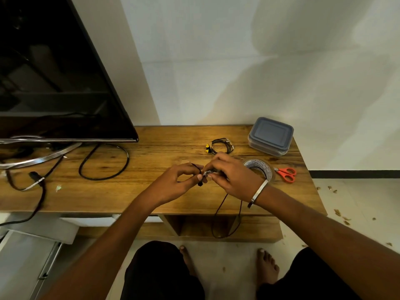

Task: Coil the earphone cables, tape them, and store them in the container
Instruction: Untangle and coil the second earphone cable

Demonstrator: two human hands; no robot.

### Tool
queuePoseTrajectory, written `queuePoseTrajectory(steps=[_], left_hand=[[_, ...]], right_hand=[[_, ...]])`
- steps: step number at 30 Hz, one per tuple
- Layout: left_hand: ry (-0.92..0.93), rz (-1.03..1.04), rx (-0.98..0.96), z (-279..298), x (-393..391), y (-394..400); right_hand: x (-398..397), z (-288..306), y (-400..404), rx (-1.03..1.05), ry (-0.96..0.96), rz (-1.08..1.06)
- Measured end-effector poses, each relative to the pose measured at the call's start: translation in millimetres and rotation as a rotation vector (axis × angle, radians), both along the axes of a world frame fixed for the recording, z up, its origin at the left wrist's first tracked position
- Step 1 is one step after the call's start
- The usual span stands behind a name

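— While coiling at the desk's front edge: both hands mid-work on one black earphone cable [218,213]. Left hand [184,180] pinching the cable near a bud; right hand [229,176] fingers curled, pinching the bunched part. Long loop hanging below the desk [151,195]. Uncoiled, untaped as yet.

— And further back?

— One tape roll [263,169], one pair of red scissors [286,174]. Beyond, one coiled earphone set [219,146], apparently banded, not stored. One lidded container [270,136], closed. Roughly half done, by estimate.
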State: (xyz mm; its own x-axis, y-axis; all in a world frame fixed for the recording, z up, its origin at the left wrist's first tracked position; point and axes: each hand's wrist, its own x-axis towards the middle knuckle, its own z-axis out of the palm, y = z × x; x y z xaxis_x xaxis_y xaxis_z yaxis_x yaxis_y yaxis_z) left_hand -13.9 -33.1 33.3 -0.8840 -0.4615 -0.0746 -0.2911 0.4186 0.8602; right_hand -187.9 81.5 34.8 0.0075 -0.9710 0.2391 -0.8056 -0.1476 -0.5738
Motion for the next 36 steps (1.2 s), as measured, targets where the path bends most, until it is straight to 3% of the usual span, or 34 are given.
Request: queuePoseTrajectory(steps=[10, 20, 27, 36], left_hand=[[-0.034, -0.067, 0.103, 5.6, 0.3, 6.6], [0.035, -0.068, 0.75, 11.4, 10.6, 7.1], [0.241, -0.196, 1.141, 18.7, 14.6, 3.2], [0.425, -0.185, 1.214, 29.9, -0.2, 7.3]], right_hand=[[-1.3, 0.5, -1.5, -0.041, -0.015, -0.002], [-8.4, -3.7, -2.5, 0.102, -0.446, -0.073], [-8.8, -9.8, -0.1, 0.111, -0.709, -0.105], [9.1, -21.3, -0.1, 0.201, -0.487, -0.09]])
